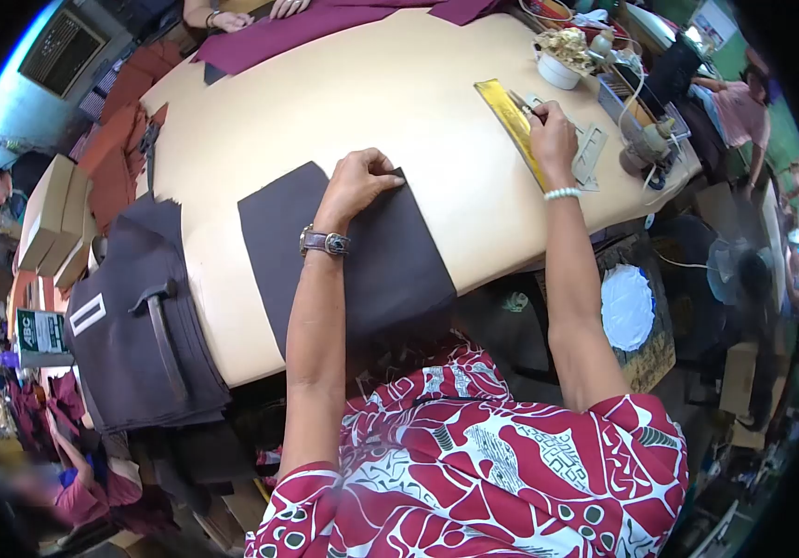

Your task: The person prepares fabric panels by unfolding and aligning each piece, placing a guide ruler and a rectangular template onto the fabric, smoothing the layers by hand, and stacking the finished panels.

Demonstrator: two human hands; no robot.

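Note:
A dark brown sheet of leather or cloth (371, 251) lies on the table before me, its near edge hanging over the front. My left hand (359, 186), with a watch on the wrist, pinches this sheet at its far right corner. Over to the right, my right hand (553, 139) is closed above a yellow ruler-like strip (501, 107). A small thin object pokes out by its fingertips, too small to name. Beside that hand lies a pale flat template with cut-outs (590, 153).
At the left, a stack of dark sheets (130, 270) carries a hammer (165, 344) and a white rectangular frame (88, 314). Scissors (149, 144) lie behind it. A white bowl (559, 70) and a tool tray (627, 102) stand back right. Another person's hands (232, 20) are at the far edge by maroon cloth (288, 37).

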